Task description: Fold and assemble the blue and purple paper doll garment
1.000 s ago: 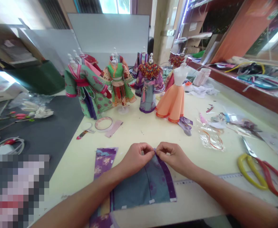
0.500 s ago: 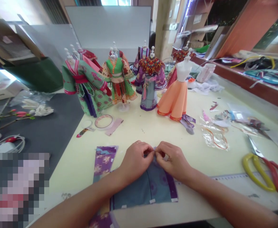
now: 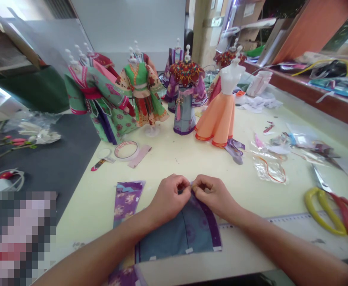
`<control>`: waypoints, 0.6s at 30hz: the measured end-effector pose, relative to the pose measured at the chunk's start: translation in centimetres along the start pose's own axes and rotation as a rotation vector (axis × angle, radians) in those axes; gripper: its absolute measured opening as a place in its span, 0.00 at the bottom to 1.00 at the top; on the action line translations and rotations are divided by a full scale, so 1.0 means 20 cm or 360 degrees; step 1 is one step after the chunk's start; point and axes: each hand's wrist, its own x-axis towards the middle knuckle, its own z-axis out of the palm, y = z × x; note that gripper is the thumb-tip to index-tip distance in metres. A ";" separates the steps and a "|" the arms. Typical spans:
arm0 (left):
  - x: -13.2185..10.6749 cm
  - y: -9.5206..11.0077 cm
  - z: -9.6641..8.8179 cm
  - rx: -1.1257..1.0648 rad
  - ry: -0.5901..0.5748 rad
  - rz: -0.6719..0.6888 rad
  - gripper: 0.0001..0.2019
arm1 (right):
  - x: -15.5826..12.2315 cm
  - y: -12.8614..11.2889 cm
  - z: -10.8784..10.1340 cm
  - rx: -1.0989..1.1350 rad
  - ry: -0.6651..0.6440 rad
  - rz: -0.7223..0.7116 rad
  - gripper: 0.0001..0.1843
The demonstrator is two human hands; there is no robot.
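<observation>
A blue-grey fabric piece [image 3: 164,242] with a purple border lies flat on the pale table, small white tabs along its lower edge. Its top edge is pinched between the fingertips of my left hand [image 3: 172,196] and my right hand [image 3: 214,194], which almost touch each other. Both hands have curled fingers, and the pinched spot itself is largely hidden. Left of my left hand lies a purple flowered fabric piece [image 3: 127,202], partly covered by my forearm. Another purple flowered scrap [image 3: 124,276] shows at the bottom edge.
Several small dressed mannequins stand at the back, one in an orange skirt [image 3: 217,117]. A tape roll [image 3: 126,149] and a pink fabric strip [image 3: 139,156] lie at left. Scissors [image 3: 325,210] with yellow and red handles and a ruler [image 3: 293,219] lie at right, near plastic bags [image 3: 269,169].
The view has shifted slightly, bringing the mannequins higher and to the left. My hands keep their pinch on the fabric's top edge, and more of its purple right border shows.
</observation>
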 end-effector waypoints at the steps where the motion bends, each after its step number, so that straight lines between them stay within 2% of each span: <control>1: 0.00 0.00 -0.01 -0.0080 -0.0025 -0.0042 0.04 | 0.00 0.00 0.00 0.0045 -0.0007 0.0023 0.06; 4: 0.00 0.01 -0.02 -0.0249 -0.0075 -0.0113 0.05 | -0.01 -0.01 -0.01 0.0054 0.0045 0.0001 0.06; 8: -0.01 0.02 -0.03 -0.0270 -0.0085 -0.0103 0.06 | -0.02 -0.02 -0.02 -0.0136 0.0229 -0.0252 0.05; 11: -0.01 0.02 -0.03 -0.0247 -0.0070 -0.0077 0.05 | -0.03 -0.02 -0.02 -0.0241 0.0273 -0.0418 0.04; 18: -0.01 0.01 -0.02 -0.0019 0.0005 0.0027 0.04 | -0.04 -0.01 -0.01 -0.0316 0.0232 -0.0444 0.05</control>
